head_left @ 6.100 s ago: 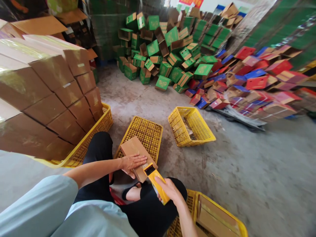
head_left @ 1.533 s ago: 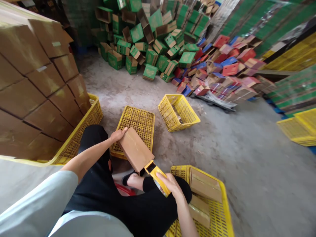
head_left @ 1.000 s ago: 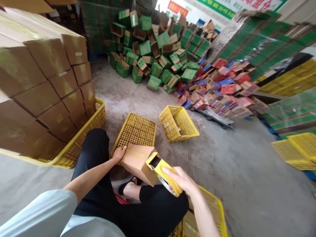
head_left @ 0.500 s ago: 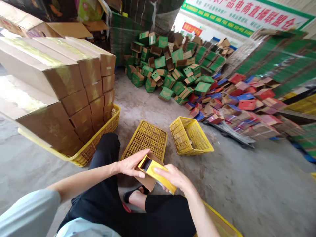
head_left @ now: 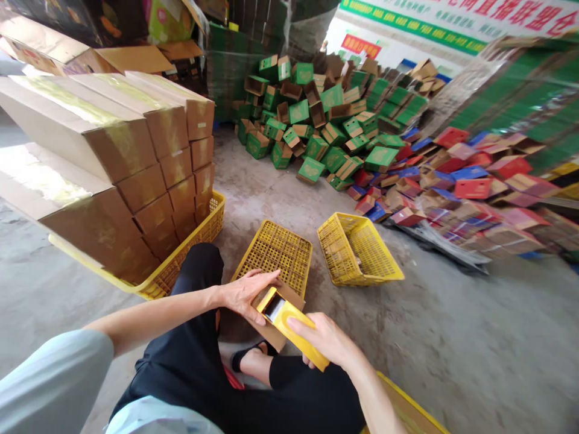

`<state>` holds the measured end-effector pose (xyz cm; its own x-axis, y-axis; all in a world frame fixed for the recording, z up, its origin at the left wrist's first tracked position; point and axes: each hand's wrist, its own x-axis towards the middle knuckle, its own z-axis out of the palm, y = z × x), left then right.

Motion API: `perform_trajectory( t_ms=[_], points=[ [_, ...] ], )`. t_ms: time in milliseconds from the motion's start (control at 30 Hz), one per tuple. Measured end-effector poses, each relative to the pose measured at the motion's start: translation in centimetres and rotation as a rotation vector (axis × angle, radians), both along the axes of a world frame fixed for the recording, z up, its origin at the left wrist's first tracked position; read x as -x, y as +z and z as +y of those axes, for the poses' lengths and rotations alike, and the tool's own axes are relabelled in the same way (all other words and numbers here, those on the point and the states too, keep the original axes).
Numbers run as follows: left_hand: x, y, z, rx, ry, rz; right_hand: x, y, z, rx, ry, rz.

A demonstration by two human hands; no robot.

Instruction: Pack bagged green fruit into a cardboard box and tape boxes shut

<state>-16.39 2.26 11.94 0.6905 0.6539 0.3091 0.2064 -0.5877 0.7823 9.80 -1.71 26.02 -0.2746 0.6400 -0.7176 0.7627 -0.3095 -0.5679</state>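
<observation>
My right hand (head_left: 329, 341) is wrapped round the grip of a yellow tape dispenser (head_left: 292, 322), its head tilted up to the left against a small brown cardboard box (head_left: 274, 339). On the left side of that box lies my left hand (head_left: 244, 296), fingers long and thumb apart, steadying it close to the dispenser's head. Both hands and the dispenser hide much of the box. Beneath its far end is a yellow plastic crate (head_left: 279, 246), bottom side up. Whether tape is stuck on the box here is hidden.
Taped cartons (head_left: 145, 181) are stacked in a large yellow crate (head_left: 181, 256) on the left. A tilted yellow basket (head_left: 362, 256) stands ahead. Another yellow crate (head_left: 407, 402) is partly visible at lower right. Green boxes (head_left: 312, 170) and red-blue boxes (head_left: 473, 188) lie heaped behind.
The box has been turned so that a narrower side faces up. My left hand has shifted from its far left edge to beside the dispenser. In the last half second little moves.
</observation>
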Motion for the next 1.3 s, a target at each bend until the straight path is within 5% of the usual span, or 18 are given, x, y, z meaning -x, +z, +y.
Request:
perform_trajectory(
  t_ms=[400, 1300],
  points=[
    [-1.2, -0.1, 0.1, 0.009, -0.008, -0.016, -2.1, 0.1, -0.4, 0.008, -0.009, 0.005],
    [0.6, -2.2, -0.5, -0.109, 0.065, 0.085, -2.1, -0.2, -0.1, 0.002, 0.014, -0.059]
  ],
)
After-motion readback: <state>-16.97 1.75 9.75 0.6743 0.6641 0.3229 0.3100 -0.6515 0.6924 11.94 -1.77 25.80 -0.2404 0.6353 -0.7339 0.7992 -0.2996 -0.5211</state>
